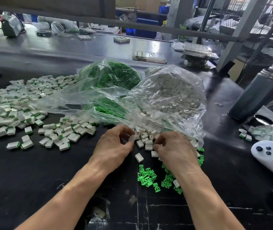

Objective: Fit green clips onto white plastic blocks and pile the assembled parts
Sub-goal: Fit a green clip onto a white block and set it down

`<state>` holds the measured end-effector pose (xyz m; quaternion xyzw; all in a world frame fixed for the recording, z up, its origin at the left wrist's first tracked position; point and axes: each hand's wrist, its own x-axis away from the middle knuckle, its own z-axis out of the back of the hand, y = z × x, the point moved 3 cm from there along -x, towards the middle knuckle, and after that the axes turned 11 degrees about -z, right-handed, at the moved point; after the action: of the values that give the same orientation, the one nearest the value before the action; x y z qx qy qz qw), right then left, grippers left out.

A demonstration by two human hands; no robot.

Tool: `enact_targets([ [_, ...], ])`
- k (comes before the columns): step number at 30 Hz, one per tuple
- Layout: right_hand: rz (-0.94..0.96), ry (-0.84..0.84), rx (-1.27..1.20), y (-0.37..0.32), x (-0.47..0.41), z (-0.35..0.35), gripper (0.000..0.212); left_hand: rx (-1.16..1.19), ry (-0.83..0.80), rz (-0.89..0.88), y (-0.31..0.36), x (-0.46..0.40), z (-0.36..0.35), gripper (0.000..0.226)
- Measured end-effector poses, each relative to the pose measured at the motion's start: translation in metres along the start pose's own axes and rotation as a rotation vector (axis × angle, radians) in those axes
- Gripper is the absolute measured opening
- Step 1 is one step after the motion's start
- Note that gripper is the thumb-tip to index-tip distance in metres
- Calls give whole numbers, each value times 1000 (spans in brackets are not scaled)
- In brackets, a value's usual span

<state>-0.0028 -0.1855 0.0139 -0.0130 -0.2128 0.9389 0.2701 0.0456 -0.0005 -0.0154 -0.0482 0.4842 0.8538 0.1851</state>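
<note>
My left hand [114, 145] pinches a white plastic block [132, 138] between thumb and fingertips, just in front of the open mouth of the clear bag of white blocks [170, 97]. My right hand [174, 150] rests among the loose white blocks [144, 141] with its fingers curled; what they hold is hidden. Loose green clips [149, 177] lie on the black table near my right wrist. A wide pile of assembled white-and-green parts [21, 103] spreads across the left of the table. A second clear bag holds green clips [115, 75].
A dark metal flask [255, 93] stands at the right. A white handheld controller [271, 156] lies at the right edge beside a small bag of assembled parts [268, 133]. Trays and bags sit on the far table behind.
</note>
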Motion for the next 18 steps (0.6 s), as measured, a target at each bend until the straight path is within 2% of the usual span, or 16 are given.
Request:
enact_targets([
  [9, -2, -13, 54, -2, 1, 1, 8, 351, -11, -3, 0, 1, 1, 20],
  [15, -36, -33, 125, -4, -1, 1, 19, 332, -6, -7, 0, 1, 0, 25],
  [18, -40, -47, 138, -6, 0, 0, 15, 322, -5, -18, 0, 1, -1, 26],
])
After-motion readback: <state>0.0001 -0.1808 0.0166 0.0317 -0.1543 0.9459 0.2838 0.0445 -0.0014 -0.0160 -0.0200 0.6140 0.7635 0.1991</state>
